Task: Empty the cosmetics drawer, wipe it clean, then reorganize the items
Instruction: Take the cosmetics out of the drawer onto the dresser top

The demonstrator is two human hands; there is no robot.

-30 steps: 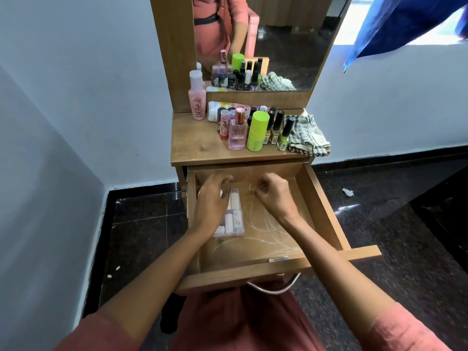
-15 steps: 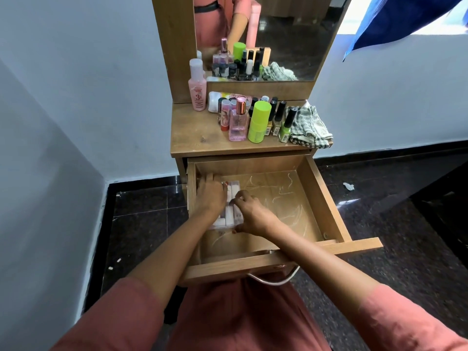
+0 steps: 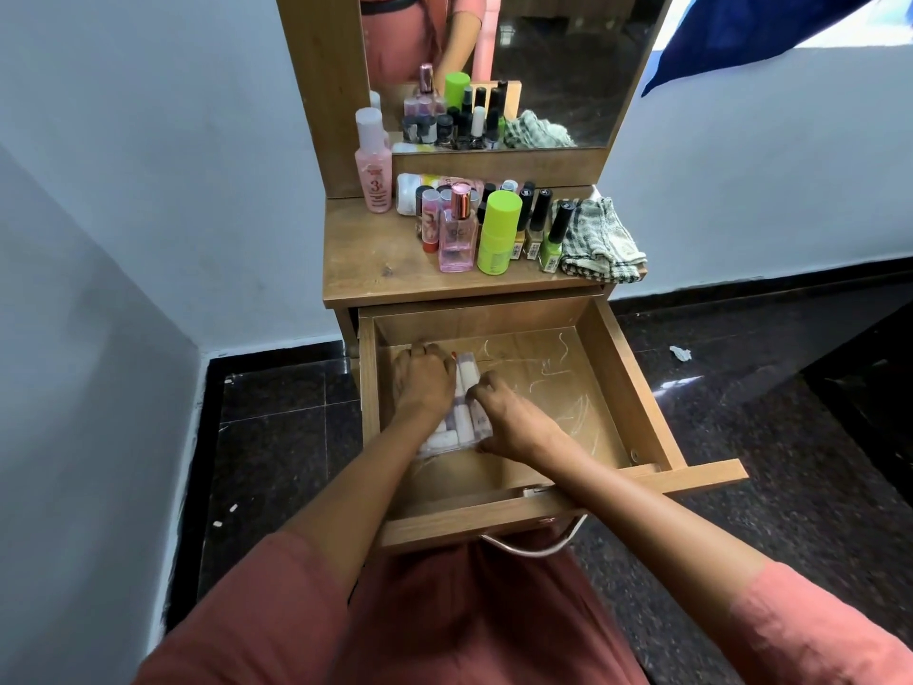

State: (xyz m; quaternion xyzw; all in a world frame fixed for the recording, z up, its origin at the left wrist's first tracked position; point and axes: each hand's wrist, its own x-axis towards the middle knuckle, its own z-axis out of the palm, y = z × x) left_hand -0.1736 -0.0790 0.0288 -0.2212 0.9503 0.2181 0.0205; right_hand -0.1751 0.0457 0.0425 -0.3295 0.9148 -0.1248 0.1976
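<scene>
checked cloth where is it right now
In the head view the checked cloth lies bunched at the right end of the dresser top, beside the green nail polish bottle and above the open drawer.

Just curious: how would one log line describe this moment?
left hand, right hand: grip clear box | drawer: open | cloth: on tabletop
</scene>
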